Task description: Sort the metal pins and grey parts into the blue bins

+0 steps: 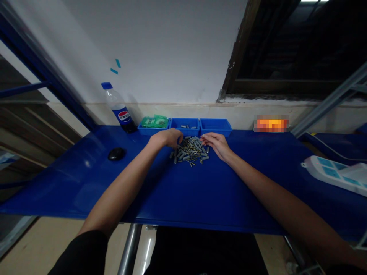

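a deep blue surface (pixel 183 191) runs along a pale wall, with a dark window opening up at one o'clock. in the middle of the surface, toward the far edge, lies a loose pile of small metal pieces (pixel 190 151), grey sleeves and thin pins all mixed together.

the left hand (pixel 168 138) sits on the pile's ten o'clock edge, fingers curled down into the pieces. whether they pinch anything, i cannot tell. the right hand (pixel 216 144) comes in at the pile's three o'clock side, fingers stretched out loose and a little spread, tips touching the outer pieces, nothing gripped. both bare forearms reach back to the near edge.

at twelve o'clock of the pile, just behind the hands, three blue bins stand in a row against the wall: the left bin (pixel 149 131) holds green packets (pixel 155 122), the middle bin (pixel 189 131) shows a few small pieces, and the right bin (pixel 223 130) shows only its blue inside.

further out at ten o'clock stands a plastic bottle (pixel 117 108) with a blue cap, upright. at nine o'clock, well apart from the pile, rests a small black rounded object (pixel 116 154). far out at four o'clock lies a white device (pixel 335 173) with pale blue panels.
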Demonstrator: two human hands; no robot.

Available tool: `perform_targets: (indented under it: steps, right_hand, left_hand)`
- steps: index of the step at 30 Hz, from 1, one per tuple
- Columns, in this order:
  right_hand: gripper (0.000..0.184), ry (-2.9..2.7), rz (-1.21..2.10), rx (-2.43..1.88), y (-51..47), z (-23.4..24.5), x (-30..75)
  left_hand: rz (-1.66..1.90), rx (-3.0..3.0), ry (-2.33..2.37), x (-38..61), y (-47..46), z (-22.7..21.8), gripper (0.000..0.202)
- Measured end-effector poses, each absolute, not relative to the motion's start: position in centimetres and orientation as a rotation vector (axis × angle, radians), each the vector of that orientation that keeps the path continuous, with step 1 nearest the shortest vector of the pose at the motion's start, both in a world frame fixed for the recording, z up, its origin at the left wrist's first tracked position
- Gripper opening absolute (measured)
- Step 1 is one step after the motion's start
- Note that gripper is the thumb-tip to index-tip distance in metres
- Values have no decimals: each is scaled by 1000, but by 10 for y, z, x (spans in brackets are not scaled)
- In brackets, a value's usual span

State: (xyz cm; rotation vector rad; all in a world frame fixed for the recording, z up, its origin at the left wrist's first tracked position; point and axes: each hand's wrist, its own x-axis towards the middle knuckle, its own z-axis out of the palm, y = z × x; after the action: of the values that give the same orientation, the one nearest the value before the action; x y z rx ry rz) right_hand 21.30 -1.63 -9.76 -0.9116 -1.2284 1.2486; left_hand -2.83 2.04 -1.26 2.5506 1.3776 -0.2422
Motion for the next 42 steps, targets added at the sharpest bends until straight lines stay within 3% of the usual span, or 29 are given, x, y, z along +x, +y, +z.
perform_targets:
  steps: [13, 21, 28, 36, 42]
  right_hand:
    - [36, -1210, 1290, -898, -15, -98, 213]
    - [37, -1220, 1289, -905, -16, -97, 213]
    - [37, -1225, 1300, -915, -16, -95, 214]
    - [38, -1241, 1300, -926, -17, -93, 213]
    - [40, -1251, 1297, -922, -17, -94, 213]
  left_hand:
    - [-202, 2491, 1359, -33, 30, -21, 29]
    - [-197, 2524, 1334, -47, 29, -4, 26]
    - [195, 2433, 1187, -47, 26, 12, 23]
    - [383, 2291, 970, -29, 23, 2, 33]
    - [554, 2268, 1039, -23, 27, -6, 24]
